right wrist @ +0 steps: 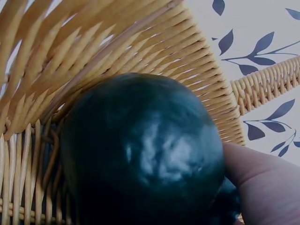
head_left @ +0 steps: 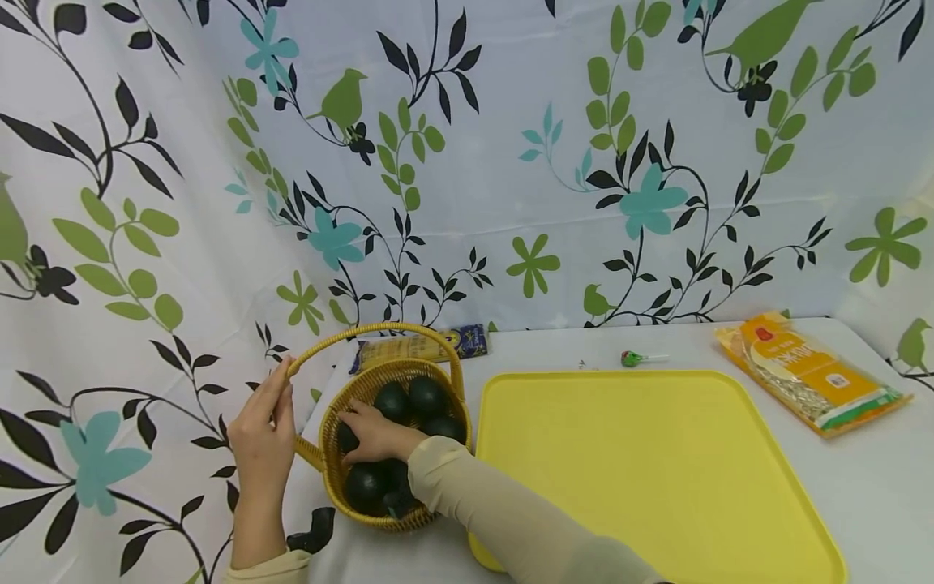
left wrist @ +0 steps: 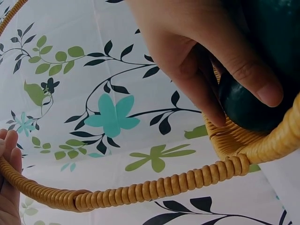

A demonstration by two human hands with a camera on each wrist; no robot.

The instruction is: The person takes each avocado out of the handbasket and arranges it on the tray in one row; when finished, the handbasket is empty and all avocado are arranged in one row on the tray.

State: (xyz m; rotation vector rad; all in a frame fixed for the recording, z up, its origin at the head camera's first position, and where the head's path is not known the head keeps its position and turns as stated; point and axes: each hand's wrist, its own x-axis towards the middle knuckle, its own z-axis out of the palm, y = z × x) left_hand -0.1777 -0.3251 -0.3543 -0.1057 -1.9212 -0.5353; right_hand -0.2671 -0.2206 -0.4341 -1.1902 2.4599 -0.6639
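Right fingers (head_left: 357, 415) clasp 1 glossy dark-green ball (right wrist: 145, 145), left fingers (head_left: 268, 391) the basket handle (head_left: 379, 328) by the desk's (head_left: 554, 347) left edge, tray (head_left: 627, 462) alongside.

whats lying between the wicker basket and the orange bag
In the head view, the yellow tray lies between basket and bag, with a lollipop just past its far edge; the right sleeve crosses its near left part.

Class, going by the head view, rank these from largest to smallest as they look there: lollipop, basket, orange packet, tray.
1. Tray
2. Basket, handle included
3. Orange packet
4. Lollipop

No two look alike in size.
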